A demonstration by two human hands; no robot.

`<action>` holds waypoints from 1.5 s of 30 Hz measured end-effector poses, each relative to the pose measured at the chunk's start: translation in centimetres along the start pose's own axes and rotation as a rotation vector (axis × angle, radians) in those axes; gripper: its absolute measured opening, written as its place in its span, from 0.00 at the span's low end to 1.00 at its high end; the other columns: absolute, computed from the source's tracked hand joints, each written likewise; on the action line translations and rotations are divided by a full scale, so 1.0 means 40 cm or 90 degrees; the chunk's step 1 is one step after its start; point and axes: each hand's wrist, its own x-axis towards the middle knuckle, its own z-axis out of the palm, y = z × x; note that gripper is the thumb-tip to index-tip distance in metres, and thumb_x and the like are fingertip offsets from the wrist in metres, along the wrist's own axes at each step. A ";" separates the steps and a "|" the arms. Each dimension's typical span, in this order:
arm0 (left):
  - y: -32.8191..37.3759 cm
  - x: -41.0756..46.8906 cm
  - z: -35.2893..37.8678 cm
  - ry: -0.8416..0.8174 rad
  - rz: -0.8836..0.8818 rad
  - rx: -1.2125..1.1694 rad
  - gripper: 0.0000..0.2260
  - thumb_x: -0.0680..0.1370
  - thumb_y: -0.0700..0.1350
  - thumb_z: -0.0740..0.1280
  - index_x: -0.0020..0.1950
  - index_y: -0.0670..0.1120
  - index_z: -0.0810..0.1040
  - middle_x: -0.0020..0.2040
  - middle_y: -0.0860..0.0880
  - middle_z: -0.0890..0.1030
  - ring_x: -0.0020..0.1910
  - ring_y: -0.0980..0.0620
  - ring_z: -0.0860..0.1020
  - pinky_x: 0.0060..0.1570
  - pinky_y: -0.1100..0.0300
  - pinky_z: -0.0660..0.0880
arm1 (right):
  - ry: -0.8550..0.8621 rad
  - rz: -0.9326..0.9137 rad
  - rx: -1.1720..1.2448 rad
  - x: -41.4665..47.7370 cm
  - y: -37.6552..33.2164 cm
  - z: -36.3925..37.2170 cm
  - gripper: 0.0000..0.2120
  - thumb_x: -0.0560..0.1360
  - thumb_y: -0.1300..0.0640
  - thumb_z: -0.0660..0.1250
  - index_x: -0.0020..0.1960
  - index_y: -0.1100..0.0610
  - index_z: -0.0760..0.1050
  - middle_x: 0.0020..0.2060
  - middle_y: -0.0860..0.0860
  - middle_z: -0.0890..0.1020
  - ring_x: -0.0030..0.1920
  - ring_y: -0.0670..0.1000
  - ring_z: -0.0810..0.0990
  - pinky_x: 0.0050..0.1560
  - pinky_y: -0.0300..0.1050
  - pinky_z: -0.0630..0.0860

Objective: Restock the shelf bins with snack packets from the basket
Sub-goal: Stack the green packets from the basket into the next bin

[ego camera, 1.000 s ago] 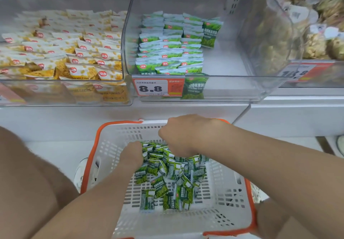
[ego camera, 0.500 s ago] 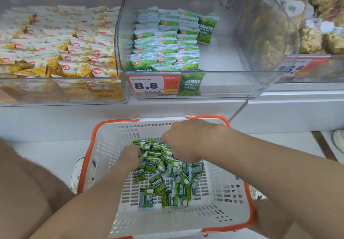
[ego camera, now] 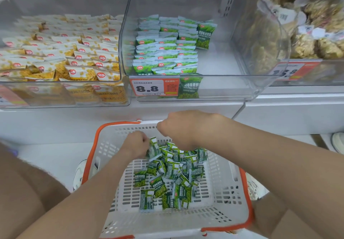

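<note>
A white basket with an orange rim (ego camera: 223, 197) stands below the shelf and holds a heap of several green snack packets (ego camera: 167, 179). My left hand (ego camera: 135, 143) grips a bunch of green packets (ego camera: 154, 148) at the heap's far left. My right hand (ego camera: 179, 129) is curled knuckles-up over the far end of the heap; its fingers are hidden, so what they hold does not show. Above, the middle clear bin (ego camera: 219, 65) has rows of green packets (ego camera: 165, 47) on its left side and bare floor on its right.
The left bin (ego camera: 61, 97) is full of yellow-and-white packets. A right bin (ego camera: 305, 73) holds bagged brownish snacks. An orange price tag reading 8.8 (ego camera: 154, 88) is on the middle bin's front. My knees flank the basket.
My left hand has lifted a bunch of green packets slightly off the heap. My right hand has risen a little above the pile.
</note>
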 end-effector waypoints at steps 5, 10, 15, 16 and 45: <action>0.161 -0.109 -0.101 -0.166 -0.006 -0.325 0.06 0.83 0.35 0.65 0.46 0.38 0.78 0.39 0.38 0.79 0.32 0.45 0.82 0.37 0.52 0.83 | 0.063 -0.010 0.041 -0.031 0.013 0.016 0.27 0.73 0.58 0.77 0.64 0.54 0.65 0.48 0.51 0.74 0.47 0.56 0.79 0.37 0.49 0.72; 0.299 -0.219 -0.185 -0.279 0.005 -0.441 0.09 0.85 0.33 0.59 0.60 0.41 0.77 0.46 0.37 0.82 0.36 0.46 0.84 0.48 0.45 0.85 | 0.133 0.009 0.127 -0.080 0.046 0.001 0.28 0.67 0.47 0.80 0.56 0.55 0.66 0.46 0.49 0.76 0.44 0.51 0.75 0.40 0.46 0.70; 0.380 -0.301 -0.297 -0.295 0.103 -0.455 0.11 0.86 0.32 0.54 0.63 0.38 0.73 0.48 0.36 0.84 0.37 0.45 0.85 0.49 0.45 0.85 | 0.302 0.059 0.297 -0.176 0.136 -0.073 0.13 0.72 0.46 0.76 0.43 0.54 0.77 0.30 0.48 0.83 0.29 0.41 0.80 0.36 0.43 0.75; 0.394 -0.313 -0.319 -0.282 0.123 -0.475 0.12 0.85 0.32 0.54 0.64 0.37 0.73 0.49 0.36 0.84 0.40 0.42 0.86 0.49 0.45 0.85 | 0.341 0.078 0.335 -0.189 0.148 -0.084 0.13 0.72 0.45 0.77 0.43 0.54 0.79 0.30 0.48 0.84 0.29 0.41 0.81 0.37 0.43 0.75; 0.526 -0.141 -0.434 0.282 0.421 0.252 0.15 0.86 0.53 0.53 0.67 0.53 0.75 0.68 0.54 0.76 0.70 0.49 0.71 0.73 0.38 0.60 | 0.473 0.512 0.499 0.077 0.512 -0.171 0.15 0.79 0.55 0.70 0.60 0.61 0.71 0.58 0.60 0.77 0.55 0.61 0.79 0.45 0.46 0.74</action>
